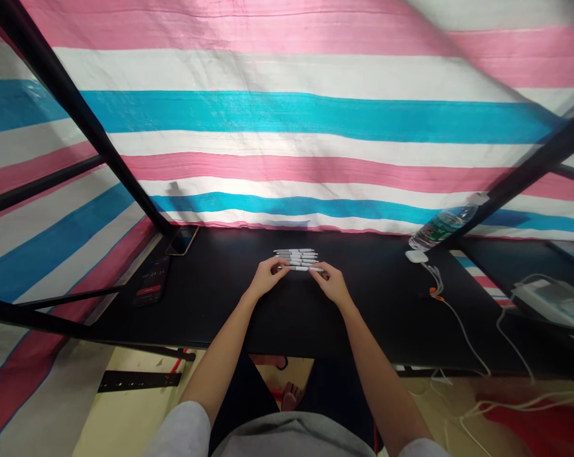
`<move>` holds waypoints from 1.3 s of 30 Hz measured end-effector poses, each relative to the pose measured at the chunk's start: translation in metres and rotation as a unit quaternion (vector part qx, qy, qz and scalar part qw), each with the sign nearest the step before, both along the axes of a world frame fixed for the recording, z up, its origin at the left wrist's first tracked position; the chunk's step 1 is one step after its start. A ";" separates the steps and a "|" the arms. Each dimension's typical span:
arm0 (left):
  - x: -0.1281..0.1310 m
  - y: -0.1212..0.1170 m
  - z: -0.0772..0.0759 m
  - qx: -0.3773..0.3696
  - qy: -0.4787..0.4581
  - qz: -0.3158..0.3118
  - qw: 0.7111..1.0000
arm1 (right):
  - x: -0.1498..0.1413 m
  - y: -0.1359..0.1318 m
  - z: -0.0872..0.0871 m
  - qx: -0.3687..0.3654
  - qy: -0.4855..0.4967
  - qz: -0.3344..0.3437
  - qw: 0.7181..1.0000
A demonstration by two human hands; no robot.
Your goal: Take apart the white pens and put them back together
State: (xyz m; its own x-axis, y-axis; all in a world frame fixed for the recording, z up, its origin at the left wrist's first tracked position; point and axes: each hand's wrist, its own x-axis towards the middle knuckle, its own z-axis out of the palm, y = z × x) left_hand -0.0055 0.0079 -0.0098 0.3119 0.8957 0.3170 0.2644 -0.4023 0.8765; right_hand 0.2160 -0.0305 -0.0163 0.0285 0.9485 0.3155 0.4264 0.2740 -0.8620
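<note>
Several white pens (295,255) lie side by side in a neat stack of rows on the black table, each pointing left to right. The nearest pen (299,268) is pinched at its two ends. My left hand (268,277) has thumb and fingertips closed on its left end. At the other end, the fingertips of my right hand (330,280) grip the same pen. The fingers partly cover both of its tips.
A phone with a lit timer (151,281) and another phone (182,240) lie at the table's left. To the right stand a plastic water bottle (441,227) and a white charger (417,256) with cables. Black frame posts and a striped sheet surround the black table (210,298).
</note>
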 end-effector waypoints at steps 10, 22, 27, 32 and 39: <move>0.000 0.006 -0.008 -0.087 -0.105 -0.009 0.991 | -0.006 0.001 0.001 -0.038 0.084 0.003 0.996; 0.001 0.003 -0.006 -0.097 -0.072 0.035 0.992 | -0.006 0.004 -0.005 0.008 0.103 0.033 0.994; 0.002 0.002 -0.002 -0.098 -0.117 -0.011 0.988 | -0.006 0.004 -0.005 0.001 0.111 0.026 0.994; 0.002 0.002 -0.002 -0.104 -0.129 -0.014 0.986 | -0.006 0.004 -0.005 0.010 0.111 0.031 0.993; 0.001 0.003 -0.002 -0.106 -0.124 -0.015 0.987 | -0.006 0.005 -0.008 0.012 0.112 0.024 0.993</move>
